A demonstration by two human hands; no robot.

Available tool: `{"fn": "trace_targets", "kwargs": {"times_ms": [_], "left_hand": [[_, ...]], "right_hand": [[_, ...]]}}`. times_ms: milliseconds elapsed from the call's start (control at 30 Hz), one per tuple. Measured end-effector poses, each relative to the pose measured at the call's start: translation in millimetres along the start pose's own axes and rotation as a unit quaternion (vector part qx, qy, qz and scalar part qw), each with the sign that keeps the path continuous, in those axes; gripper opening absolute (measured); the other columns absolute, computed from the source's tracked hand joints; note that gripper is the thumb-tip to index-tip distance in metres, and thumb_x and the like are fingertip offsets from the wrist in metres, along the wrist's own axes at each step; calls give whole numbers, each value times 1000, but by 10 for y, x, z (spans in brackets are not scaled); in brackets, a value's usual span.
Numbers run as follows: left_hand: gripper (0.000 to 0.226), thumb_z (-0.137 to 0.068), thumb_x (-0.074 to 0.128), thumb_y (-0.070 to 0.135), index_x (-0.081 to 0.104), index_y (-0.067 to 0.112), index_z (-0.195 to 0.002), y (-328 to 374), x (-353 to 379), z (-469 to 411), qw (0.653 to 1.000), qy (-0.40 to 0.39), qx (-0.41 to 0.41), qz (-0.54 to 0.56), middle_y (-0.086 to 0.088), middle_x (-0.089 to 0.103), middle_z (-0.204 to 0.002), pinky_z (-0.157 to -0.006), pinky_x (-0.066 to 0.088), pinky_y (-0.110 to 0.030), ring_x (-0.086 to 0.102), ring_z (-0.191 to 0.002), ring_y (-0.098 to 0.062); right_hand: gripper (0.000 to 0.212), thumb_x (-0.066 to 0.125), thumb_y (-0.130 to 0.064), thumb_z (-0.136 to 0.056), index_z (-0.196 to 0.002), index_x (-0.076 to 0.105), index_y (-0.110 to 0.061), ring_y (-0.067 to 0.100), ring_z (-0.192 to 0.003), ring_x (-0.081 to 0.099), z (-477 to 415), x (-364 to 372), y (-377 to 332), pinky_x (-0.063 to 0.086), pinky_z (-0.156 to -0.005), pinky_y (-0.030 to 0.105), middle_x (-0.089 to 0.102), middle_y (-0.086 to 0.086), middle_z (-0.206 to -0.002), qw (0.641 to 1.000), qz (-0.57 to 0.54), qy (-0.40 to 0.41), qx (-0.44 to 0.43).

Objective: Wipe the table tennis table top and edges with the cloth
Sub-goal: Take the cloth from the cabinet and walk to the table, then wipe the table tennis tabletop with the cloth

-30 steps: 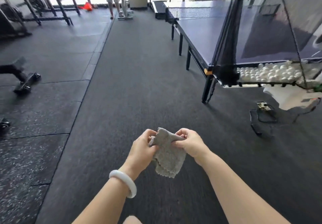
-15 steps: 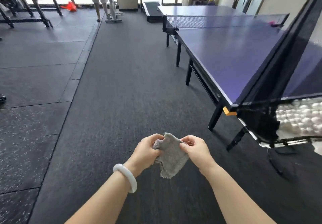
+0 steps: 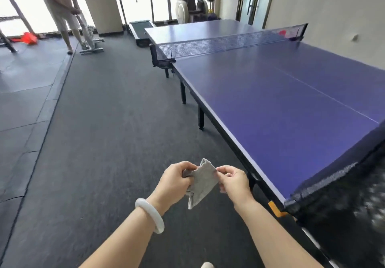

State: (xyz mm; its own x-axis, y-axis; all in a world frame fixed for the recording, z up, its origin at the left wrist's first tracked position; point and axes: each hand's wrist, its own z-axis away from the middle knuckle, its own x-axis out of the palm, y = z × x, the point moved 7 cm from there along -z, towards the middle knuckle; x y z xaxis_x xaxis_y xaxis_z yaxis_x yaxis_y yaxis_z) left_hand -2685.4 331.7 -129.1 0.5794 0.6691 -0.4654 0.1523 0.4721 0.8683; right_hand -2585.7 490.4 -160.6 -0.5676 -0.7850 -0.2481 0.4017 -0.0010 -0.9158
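gym floor (image 3: 104,142), blue table (image 3: 281,105) at right, left grip (image 3: 176,181) and right grip (image 3: 234,181) pinching grey cloth (image 3: 203,182)

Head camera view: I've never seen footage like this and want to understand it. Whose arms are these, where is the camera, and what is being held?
There is no machine here. A person wears a wide-angle camera on the head, so you look down at their own arms. The left hand, with a white bracelet on its wrist, and the right hand both hold a grey cloth in front of the body, above the dark floor. To the right stands the blue table tennis table with its net. A red thing, perhaps a paddle, lies by the net's far end. The cloth does not touch the table. Another person stands far back on the left.
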Motion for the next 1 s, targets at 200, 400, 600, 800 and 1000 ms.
{"fn": "trace_targets", "kwargs": {"times_ms": [200,400,600,800,1000], "left_hand": [[32,-78,64,5,71,33,-92,705,461,-1451,988,-104,87,-76,20,67,-76,-64,44,-11,58,-68,8],[29,-83,64,5,70,29,-98,1165,1479,-2586,939,-285,161,-103,10,70,-86,-66,51,-20,64,-74,-1],[30,-89,60,6,67,16,-116,1406,2175,-3343,855,-426,247,-160,0,67,-100,-63,49,-17,62,-80,-16],[19,-95,61,16,67,17,-113,1554,2582,-3717,771,-534,301,-172,1,67,-100,-65,49,-18,62,-76,-4],[20,-89,62,7,65,24,-99,1813,2990,-4356,819,-494,265,-121,3,59,-96,-46,38,-8,55,-52,7]], "right_hand": [[31,46,-21,-104,-96,69,-2,26,-75,73,-1114,-501,-297,62,-69,39,74,18,-87,990,-115,58,66],[41,50,-40,-102,-102,74,-7,31,-87,74,-1915,-1217,-69,61,-80,48,77,14,-92,937,-249,184,161],[35,59,-33,-99,-82,77,-8,25,-72,75,-2336,-1565,106,61,-61,35,77,12,-83,838,-366,346,209],[23,47,9,-92,-88,67,-3,24,-72,68,-2575,-1665,157,56,-59,31,71,16,-86,767,-417,445,201],[32,40,13,-91,-96,64,-8,23,-82,61,-2143,-2045,403,50,-67,34,64,14,-96,742,-361,527,204]]}}
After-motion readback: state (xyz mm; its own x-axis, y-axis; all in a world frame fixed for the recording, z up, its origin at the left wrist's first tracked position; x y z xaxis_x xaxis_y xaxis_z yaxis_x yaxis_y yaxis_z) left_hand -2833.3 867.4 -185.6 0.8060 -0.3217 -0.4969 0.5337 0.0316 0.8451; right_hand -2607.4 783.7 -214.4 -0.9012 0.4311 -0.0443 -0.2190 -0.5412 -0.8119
